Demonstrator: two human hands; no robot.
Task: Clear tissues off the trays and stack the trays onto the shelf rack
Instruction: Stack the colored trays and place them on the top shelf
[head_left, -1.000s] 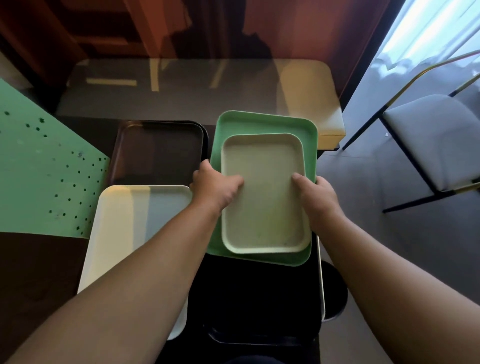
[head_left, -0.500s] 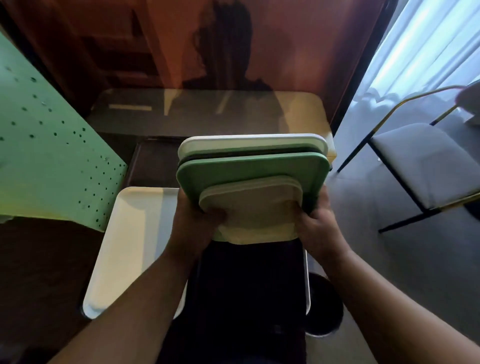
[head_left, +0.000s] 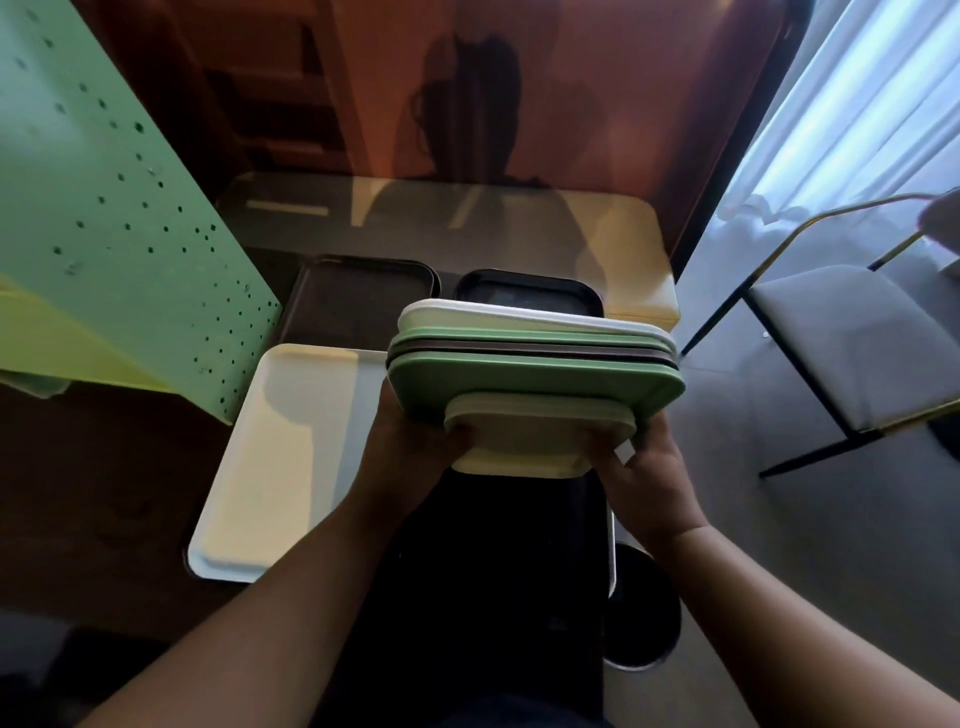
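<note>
Head view: stack of trays (head_left: 535, 364), about five edges countable, held tilted above the table; left hand (head_left: 410, 447) and right hand (head_left: 644, 467) clamp its near corners, fingertips hidden. White tray (head_left: 291, 457) left; two dark trays (head_left: 358, 296) far.

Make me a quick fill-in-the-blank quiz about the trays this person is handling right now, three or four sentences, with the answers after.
1. The stack of trays is held up by ____ hands, the left hand and the right hand.
2. The smallest tray, nearest the camera, is ____ in colour.
3. The big tray lying flat on the table, left of the stack, is ____.
4. At the right stands a grey-seated ____.

Answers: both; cream; white; chair
</note>
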